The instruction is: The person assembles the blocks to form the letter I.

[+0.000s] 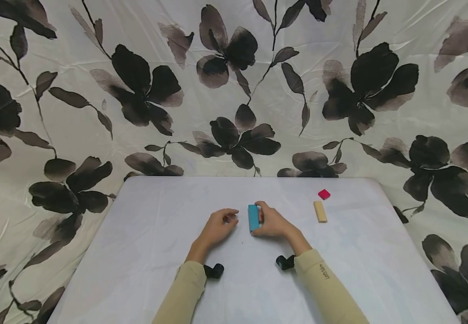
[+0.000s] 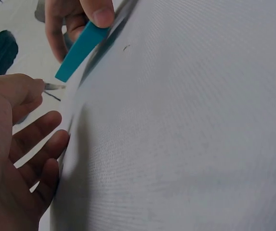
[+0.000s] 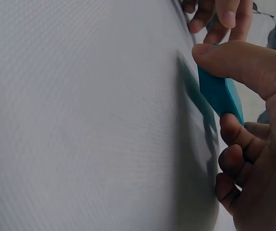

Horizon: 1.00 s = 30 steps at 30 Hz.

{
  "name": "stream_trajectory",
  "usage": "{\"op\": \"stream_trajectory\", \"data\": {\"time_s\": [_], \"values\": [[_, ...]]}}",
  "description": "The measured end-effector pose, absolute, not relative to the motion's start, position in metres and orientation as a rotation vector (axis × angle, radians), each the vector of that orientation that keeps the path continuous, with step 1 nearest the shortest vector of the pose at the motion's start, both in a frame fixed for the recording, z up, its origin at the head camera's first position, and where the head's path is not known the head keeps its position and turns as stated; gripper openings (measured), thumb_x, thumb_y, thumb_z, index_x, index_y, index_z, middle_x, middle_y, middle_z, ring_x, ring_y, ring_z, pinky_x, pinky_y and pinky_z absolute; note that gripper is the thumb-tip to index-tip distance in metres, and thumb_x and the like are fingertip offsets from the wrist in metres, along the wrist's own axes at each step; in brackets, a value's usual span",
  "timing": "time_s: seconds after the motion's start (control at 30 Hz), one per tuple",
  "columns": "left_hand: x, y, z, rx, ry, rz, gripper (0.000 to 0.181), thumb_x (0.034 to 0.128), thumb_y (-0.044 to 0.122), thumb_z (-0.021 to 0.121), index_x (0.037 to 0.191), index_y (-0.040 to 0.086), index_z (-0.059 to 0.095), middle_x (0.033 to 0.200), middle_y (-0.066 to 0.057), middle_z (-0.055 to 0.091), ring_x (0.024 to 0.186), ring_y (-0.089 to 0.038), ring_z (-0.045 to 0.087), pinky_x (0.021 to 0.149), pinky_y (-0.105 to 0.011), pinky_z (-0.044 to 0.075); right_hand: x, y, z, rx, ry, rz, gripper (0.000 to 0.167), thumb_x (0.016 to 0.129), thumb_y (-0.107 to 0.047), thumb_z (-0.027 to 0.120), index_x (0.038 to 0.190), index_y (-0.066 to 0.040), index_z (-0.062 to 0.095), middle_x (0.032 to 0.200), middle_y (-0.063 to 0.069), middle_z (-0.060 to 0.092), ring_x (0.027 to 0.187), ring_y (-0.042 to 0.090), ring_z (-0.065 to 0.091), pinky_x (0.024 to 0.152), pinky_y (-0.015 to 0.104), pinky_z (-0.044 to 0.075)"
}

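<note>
A blue block [image 1: 253, 218] is pinched at its two ends between the thumb and a finger of the right hand [image 1: 273, 222]. The same block [image 3: 219, 94] shows in the right wrist view, with the thumb of the right hand [image 3: 258, 115] on one end and a shadow on the cloth beside it. To its left in the head view, the left hand [image 1: 219, 226] holds nothing, its fingers loosely bent and apart from the block. In the left wrist view the left hand [image 2: 19, 139] lies below the blue block [image 2: 82, 50].
A yellow block [image 1: 320, 212] and a red block [image 1: 324, 194] lie to the right of the hands on the white table [image 1: 156, 198]. Behind the table hangs a flower-patterned cloth [image 1: 282, 99]. A dark wrist camera sits at each sleeve.
</note>
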<state>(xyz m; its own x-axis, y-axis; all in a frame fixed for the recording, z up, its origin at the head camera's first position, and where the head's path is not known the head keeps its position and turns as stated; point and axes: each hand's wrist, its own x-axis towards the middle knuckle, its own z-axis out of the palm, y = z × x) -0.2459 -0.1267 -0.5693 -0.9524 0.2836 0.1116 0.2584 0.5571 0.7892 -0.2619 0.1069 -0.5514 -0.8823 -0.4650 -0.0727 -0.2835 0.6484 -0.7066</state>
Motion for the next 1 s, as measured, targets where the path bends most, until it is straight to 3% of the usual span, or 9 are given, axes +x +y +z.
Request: {"op": "stream_trajectory", "data": {"time_s": [1.0], "values": [[-0.2417,-0.1244,-0.5767,0.464,2.807,1.338,0.029,0.0916,0.021,0.069,0.12,0.013,0.068,0.103,0.003,0.066,0.093,-0.013,0.059,0.085,-0.036,0.048,-0.2582,0.0993,-0.5569,-0.573,2.663,-1.027,0.096,0.066,-0.03,0.089,0.143,-0.004,0.037,0.084,-0.003,0.053,0.074,0.013,0.05,0.071,0.032,0.042]]}}
